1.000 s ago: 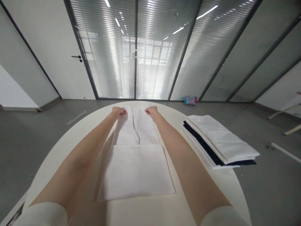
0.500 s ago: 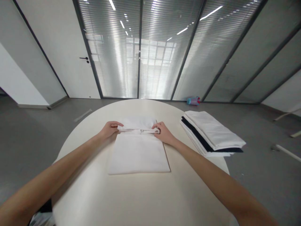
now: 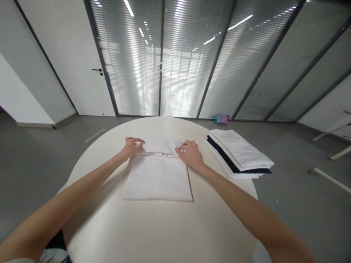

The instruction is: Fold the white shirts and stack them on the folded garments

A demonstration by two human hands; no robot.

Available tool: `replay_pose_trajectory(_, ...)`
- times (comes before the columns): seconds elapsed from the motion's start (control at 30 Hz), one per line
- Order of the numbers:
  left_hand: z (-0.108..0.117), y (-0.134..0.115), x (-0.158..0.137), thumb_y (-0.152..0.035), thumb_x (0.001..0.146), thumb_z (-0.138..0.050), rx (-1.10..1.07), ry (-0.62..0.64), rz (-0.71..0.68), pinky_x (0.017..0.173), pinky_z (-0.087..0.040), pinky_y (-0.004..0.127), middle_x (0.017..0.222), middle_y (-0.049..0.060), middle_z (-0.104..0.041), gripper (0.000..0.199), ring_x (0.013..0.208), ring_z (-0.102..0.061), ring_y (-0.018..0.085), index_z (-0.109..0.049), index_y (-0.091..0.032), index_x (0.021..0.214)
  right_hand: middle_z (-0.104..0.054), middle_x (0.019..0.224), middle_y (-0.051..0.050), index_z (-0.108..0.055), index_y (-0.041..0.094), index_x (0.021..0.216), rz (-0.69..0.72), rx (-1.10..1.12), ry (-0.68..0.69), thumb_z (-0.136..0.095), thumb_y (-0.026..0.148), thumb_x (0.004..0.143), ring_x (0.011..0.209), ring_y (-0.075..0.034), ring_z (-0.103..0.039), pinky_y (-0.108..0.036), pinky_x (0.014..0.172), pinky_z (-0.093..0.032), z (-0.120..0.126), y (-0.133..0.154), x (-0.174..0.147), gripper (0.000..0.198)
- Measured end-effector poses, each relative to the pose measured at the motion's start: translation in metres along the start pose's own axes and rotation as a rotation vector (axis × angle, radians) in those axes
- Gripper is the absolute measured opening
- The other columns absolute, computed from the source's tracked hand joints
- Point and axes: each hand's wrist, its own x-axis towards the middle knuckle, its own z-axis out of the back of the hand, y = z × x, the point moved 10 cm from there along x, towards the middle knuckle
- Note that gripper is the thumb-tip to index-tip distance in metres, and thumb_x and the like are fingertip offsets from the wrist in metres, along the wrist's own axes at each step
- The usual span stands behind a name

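Note:
A white garment point(image 3: 159, 179), folded into a rectangle, lies flat on the round table in front of me. Its far part is turned over as a flap point(image 3: 159, 145), with a loose crumpled edge across the middle. My left hand point(image 3: 133, 147) pinches the left end of this flap between thumb and fingers. At the flap's right end, my right hand point(image 3: 189, 151) has its fingers curled in a pinch on the cloth. A thin brown edge shows along the garment's right side; what it belongs to is hidden beneath.
The white round table point(image 3: 164, 230) carries a stack of folded white cloths point(image 3: 241, 149) at the right, with a dark cloth point(image 3: 225, 155) between them. On the floor beyond lies a blue and red patterned object point(image 3: 222, 119). A glass partition and a door point(image 3: 68, 62) stand behind.
Both hands have shifted a little inward along the flap, and the flap's edge lies lower and flatter. The view has turned slightly to the right.

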Motion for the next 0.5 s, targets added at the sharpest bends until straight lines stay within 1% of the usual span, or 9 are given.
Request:
replay_pose_trajectory(0.07, -0.001, -0.026, 0.013, -0.025, 0.072, -0.072, 0.146, -0.073, -0.147, 0.107, -0.043, 0.047, 0.117, 0.011, -0.063, 0.029, 0.121, -0.054, 0.030, -0.077, -0.021, 0.100, -0.066, 0.104, -0.009, -0.077, 0.022, 0.083, 0.012, -0.060, -0.074, -0.055, 0.039, 0.096, 0.108, -0.027, -0.053, -0.044, 0.100, -0.039, 0.010, 0.016, 0.017, 0.030)
replay_pose_trajectory(0.1, -0.009, -0.039, 0.019, -0.026, 0.078, -0.067, 0.192, -0.060, -0.213, 0.111, -0.039, 0.048, 0.123, 0.011, -0.062, 0.029, 0.125, -0.052, 0.029, -0.076, -0.022, 0.106, -0.067, 0.110, -0.010, -0.077, 0.022, 0.091, 0.026, -0.069, -0.076, -0.051, 0.038, 0.098, 0.112, -0.026, -0.053, -0.043, 0.102, -0.038, 0.009, 0.023, 0.028, 0.032)
replay_pose_trajectory(0.17, -0.035, -0.059, 0.024, -0.029, 0.092, -0.053, 0.304, 0.020, -0.337, 0.115, -0.035, 0.047, 0.134, 0.011, -0.060, 0.035, 0.133, -0.050, 0.026, -0.070, -0.022, 0.122, -0.063, 0.130, -0.011, -0.072, 0.022, 0.117, 0.048, -0.093, -0.015, -0.041, 0.038, 0.103, 0.123, -0.026, -0.051, -0.041, 0.107, -0.036, -0.008, 0.033, 0.046, 0.038)
replay_pose_trajectory(0.2, -0.051, -0.065, 0.024, -0.031, 0.096, -0.048, 0.378, 0.070, -0.386, 0.117, -0.033, 0.048, 0.140, 0.011, -0.059, 0.039, 0.137, -0.046, 0.027, -0.065, -0.022, 0.130, -0.057, 0.141, -0.011, -0.065, 0.022, 0.131, 0.052, -0.116, 0.045, -0.037, 0.040, 0.104, 0.132, -0.026, -0.047, -0.042, 0.111, -0.033, -0.023, 0.034, 0.051, 0.043)
replay_pose_trajectory(0.27, -0.081, -0.062, 0.018, -0.040, 0.101, -0.042, 0.521, 0.173, -0.428, 0.119, -0.027, 0.052, 0.151, 0.011, -0.051, 0.047, 0.146, -0.036, 0.029, -0.053, -0.025, 0.144, -0.041, 0.157, -0.013, -0.047, 0.022, 0.150, 0.045, -0.176, 0.203, -0.032, 0.049, 0.105, 0.145, -0.029, -0.034, -0.046, 0.116, -0.026, -0.059, 0.029, 0.052, 0.055)
replay_pose_trajectory(0.33, -0.102, -0.049, 0.011, -0.047, 0.101, -0.041, 0.625, 0.257, -0.434, 0.119, -0.024, 0.057, 0.158, 0.011, -0.041, 0.053, 0.149, -0.031, 0.031, -0.044, -0.029, 0.151, -0.031, 0.163, -0.013, -0.035, 0.022, 0.157, 0.027, -0.234, 0.342, -0.028, 0.057, 0.103, 0.150, -0.032, -0.024, -0.051, 0.119, -0.019, -0.089, 0.016, 0.043, 0.064)
replay_pose_trajectory(0.37, -0.109, -0.042, 0.009, -0.048, 0.101, -0.040, 0.648, 0.291, -0.431, 0.118, -0.023, 0.057, 0.160, 0.011, -0.038, 0.055, 0.149, -0.030, 0.032, -0.041, -0.030, 0.153, -0.029, 0.164, -0.013, -0.033, 0.021, 0.158, 0.024, -0.250, 0.383, -0.027, 0.059, 0.103, 0.151, -0.032, -0.022, -0.052, 0.120, -0.016, -0.099, 0.010, 0.038, 0.067)
replay_pose_trajectory(0.43, -0.112, -0.030, 0.009, -0.050, 0.101, -0.039, 0.638, 0.336, -0.403, 0.119, -0.023, 0.055, 0.162, 0.010, -0.035, 0.055, 0.150, -0.030, 0.030, -0.039, -0.032, 0.154, -0.027, 0.165, -0.012, -0.031, 0.022, 0.158, 0.037, -0.249, 0.415, -0.024, 0.062, 0.102, 0.152, -0.032, -0.020, -0.052, 0.121, -0.014, -0.104, 0.000, 0.034, 0.069)
replay_pose_trajectory(0.5, -0.104, -0.022, 0.018, -0.053, 0.100, -0.039, 0.588, 0.339, -0.333, 0.120, -0.023, 0.051, 0.161, 0.008, -0.037, 0.055, 0.149, -0.031, 0.028, -0.042, -0.033, 0.152, -0.029, 0.164, -0.011, -0.033, 0.023, 0.157, 0.019, -0.227, 0.414, -0.023, 0.063, 0.101, 0.151, -0.030, -0.023, -0.050, 0.120, -0.018, -0.097, -0.012, 0.038, 0.069)
